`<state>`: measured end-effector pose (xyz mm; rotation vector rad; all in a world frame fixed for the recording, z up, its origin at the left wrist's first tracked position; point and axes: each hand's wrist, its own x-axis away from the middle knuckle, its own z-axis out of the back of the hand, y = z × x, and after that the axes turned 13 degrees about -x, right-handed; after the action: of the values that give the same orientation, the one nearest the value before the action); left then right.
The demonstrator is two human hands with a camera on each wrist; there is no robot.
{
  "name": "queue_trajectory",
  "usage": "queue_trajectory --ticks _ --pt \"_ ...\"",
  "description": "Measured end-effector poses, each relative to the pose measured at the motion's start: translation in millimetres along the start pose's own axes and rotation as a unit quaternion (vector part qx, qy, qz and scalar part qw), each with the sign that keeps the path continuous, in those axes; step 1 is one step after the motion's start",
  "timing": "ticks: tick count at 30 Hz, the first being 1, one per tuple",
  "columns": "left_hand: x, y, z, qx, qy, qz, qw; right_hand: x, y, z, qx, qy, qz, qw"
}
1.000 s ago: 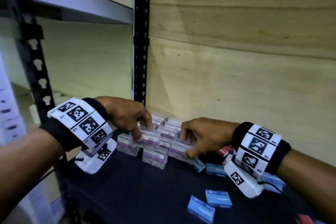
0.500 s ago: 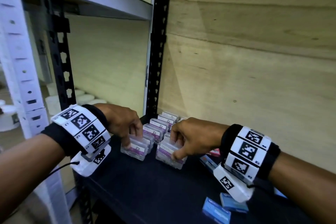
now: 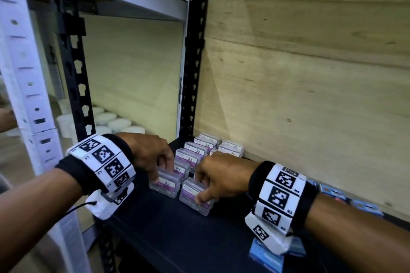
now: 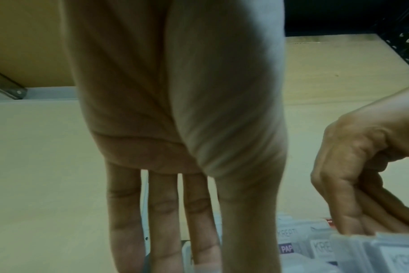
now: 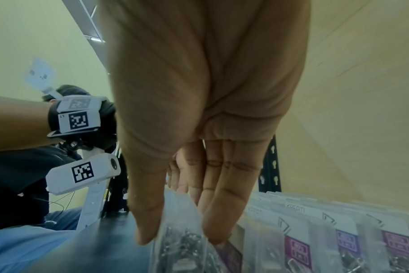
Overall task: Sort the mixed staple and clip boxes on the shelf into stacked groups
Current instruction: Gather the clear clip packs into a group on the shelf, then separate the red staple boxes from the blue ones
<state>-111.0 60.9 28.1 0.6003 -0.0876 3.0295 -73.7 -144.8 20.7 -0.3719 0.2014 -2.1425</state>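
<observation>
Clear paper clip boxes with purple labels stand in two rows (image 3: 205,147) at the shelf's back left corner. My left hand (image 3: 160,178) pinches the front clip box (image 3: 166,185) of the left row. In the left wrist view its fingers (image 4: 163,221) point straight down at a box edge. My right hand (image 3: 200,191) pinches the front clip box (image 3: 195,198) of the right row; the right wrist view shows thumb and fingers (image 5: 218,212) either side of that clear box (image 5: 182,238). Blue staple boxes (image 3: 367,206) lie to the right.
The black shelf (image 3: 177,235) has bare surface in front of the rows. A black upright post (image 3: 193,73) stands at the back left corner, with the wooden back panel (image 3: 310,84) behind. Another blue box (image 3: 266,260) lies under my right wrist. White lidded tubs (image 3: 111,121) sit on the neighbouring shelf.
The loose cluster of clip boxes has been drawn into two tight rows toward the corner post. Both hands moved with them and stay on the front boxes. The head view shifted left.
</observation>
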Motion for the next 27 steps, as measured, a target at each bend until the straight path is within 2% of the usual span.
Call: queue_trajectory --ticks 5,12,17,22,27 --pt "2 0 1 0.006 0.02 -0.004 1.0 -3 1 -3 0.006 0.006 -0.005 1.0" --pt "17 5 15 -0.048 0.053 0.018 0.997 -2 -1 -4 0.02 0.003 0.0 1.0" --pt "23 28 30 -0.074 0.066 -0.005 0.995 26 11 10 0.021 0.038 0.005 0.999" --pt "12 73 44 -0.091 0.077 -0.05 0.992 82 52 27 0.021 0.041 -0.059 0.997" --pt "-12 146 57 -0.144 0.1 -0.124 0.977 159 101 40 0.011 0.045 -0.161 0.986"
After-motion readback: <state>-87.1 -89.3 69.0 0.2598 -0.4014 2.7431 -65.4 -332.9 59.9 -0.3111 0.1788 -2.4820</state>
